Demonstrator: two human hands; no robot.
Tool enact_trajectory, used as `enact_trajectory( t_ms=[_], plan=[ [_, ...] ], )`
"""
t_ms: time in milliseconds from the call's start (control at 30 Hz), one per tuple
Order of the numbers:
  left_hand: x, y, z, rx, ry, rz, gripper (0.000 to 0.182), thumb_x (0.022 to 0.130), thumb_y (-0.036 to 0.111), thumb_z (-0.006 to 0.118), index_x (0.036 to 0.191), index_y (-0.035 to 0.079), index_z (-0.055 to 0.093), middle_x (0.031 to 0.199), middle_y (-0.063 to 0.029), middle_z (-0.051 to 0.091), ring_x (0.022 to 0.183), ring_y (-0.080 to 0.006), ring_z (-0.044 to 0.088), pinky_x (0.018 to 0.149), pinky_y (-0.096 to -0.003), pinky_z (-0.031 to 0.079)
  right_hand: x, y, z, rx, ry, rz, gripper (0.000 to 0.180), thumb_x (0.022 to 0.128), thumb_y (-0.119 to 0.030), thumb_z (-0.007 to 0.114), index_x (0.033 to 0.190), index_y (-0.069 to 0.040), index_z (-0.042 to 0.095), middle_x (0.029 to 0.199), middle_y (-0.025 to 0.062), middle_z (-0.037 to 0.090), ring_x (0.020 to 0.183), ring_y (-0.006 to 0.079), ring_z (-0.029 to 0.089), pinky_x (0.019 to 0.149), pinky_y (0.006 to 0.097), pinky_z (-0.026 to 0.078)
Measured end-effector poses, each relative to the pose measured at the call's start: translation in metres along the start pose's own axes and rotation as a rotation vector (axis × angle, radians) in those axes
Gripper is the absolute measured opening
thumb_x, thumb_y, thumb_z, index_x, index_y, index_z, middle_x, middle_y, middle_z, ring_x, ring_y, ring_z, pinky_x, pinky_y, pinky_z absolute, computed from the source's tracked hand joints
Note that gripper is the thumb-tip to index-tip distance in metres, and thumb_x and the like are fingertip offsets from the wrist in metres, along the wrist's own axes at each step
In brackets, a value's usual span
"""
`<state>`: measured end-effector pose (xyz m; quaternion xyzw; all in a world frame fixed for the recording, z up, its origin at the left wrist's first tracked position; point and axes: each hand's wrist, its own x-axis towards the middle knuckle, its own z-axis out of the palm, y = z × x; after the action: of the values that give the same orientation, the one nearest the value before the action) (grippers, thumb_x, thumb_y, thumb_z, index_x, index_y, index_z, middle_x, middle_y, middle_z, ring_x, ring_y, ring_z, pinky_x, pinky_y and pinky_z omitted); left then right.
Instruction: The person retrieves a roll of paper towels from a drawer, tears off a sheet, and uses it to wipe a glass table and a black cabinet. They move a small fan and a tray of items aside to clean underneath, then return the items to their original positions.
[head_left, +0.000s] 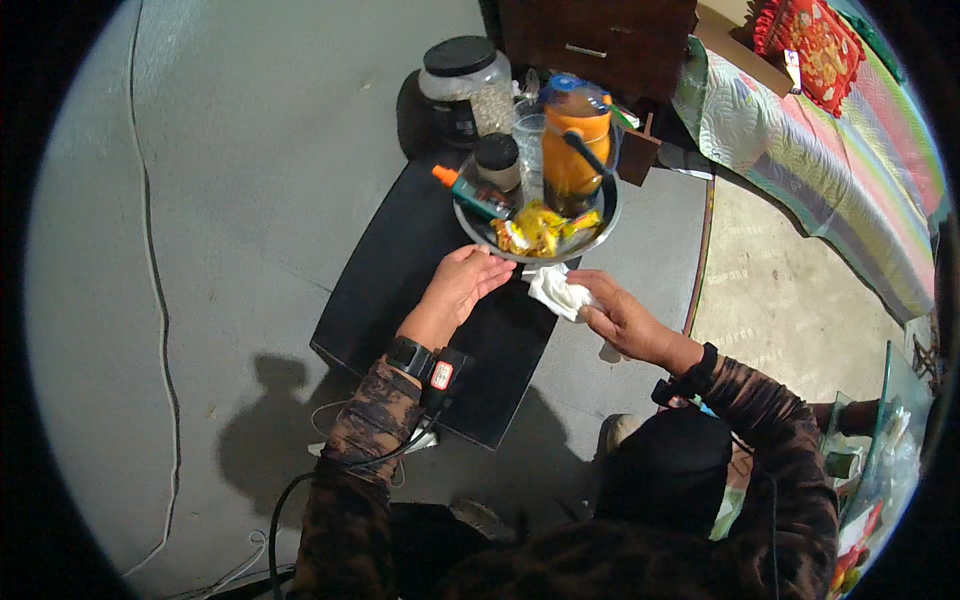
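A round metal tray (609, 232) sits on a black tabletop (375, 247). It carries an orange jug (576, 142) with a blue lid, a clear plastic cup (530, 150), a small black-lidded jar (496, 161), a green bottle (480, 196) with an orange cap and some yellow wrapped packets (538, 229). My left hand (469, 281) is at the tray's near rim, fingers extended and loosely together, with nothing visible in it; whether its fingertips touch the rim is unclear. In my right hand (619, 315) is a crumpled white cloth or tissue (559, 291), just below the rim.
Behind the tray stands a large black-lidded jar (469, 82). A dark wooden cabinet (592, 45) is at the back, beside a bed with a striped quilt (810, 157). Glass panels (877, 435) stand at right. A cable (154, 262) runs along the grey floor at left.
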<state>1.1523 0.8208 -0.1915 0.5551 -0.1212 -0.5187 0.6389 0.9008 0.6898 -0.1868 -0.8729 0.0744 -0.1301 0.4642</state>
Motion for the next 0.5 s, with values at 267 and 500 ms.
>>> enact_trajectory(
  t_ms=[267, 500],
  plan=[
    [0.013, 0.001, 0.038, 0.243, 0.298, -0.097, 0.023, 0.101, 0.01, 0.045, 0.109, -0.01, 0.052, 0.099, -0.0195, 0.064, 0.089, -0.0238, 0.068, 0.081, -0.0311, 0.059, 0.007, 0.033, -0.051, 0.491, 0.126, 0.311, 0.036, 0.097, -0.021, 0.05, 0.127, -0.001, 0.051, 0.108, 0.0069, 0.054, 0.088, 0.0138, 0.054, 0.08, 0.0289, 0.047],
    [0.009, 0.003, 0.046, 0.286, 0.343, -0.062, 0.023, 0.1, 0.01, 0.045, 0.107, -0.01, 0.053, 0.098, -0.019, 0.065, 0.085, -0.0222, 0.069, 0.078, -0.0292, 0.06, 0.011, 0.043, -0.075, 0.637, 0.097, 0.392, 0.039, 0.096, -0.024, 0.051, 0.128, -0.001, 0.052, 0.099, 0.0055, 0.059, 0.085, 0.0133, 0.056, 0.078, 0.0282, 0.048]
  ],
)
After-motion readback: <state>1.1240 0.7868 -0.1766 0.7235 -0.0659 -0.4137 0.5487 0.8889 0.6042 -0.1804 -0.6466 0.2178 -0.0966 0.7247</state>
